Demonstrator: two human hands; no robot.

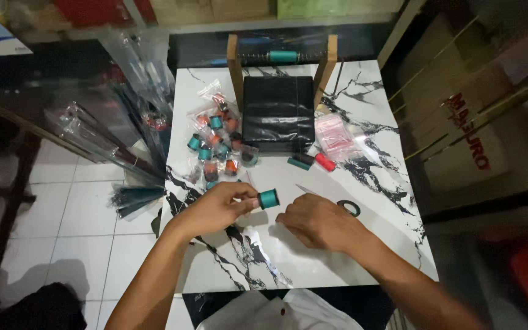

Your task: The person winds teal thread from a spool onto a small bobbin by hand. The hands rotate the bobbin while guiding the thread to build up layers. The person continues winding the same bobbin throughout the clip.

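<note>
Between left-hand fingertips, small teal thread spool [269, 198]

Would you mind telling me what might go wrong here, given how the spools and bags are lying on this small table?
1. The left hand pinches the teal spool only at one end; it might slip and roll off the marble-patterned table.
2. The pile of bagged spools lies close to the table's left edge, so a nudge could push some onto the tiled floor.
3. The right hand rests beside the scissors; a quick move could catch the blades.
</note>
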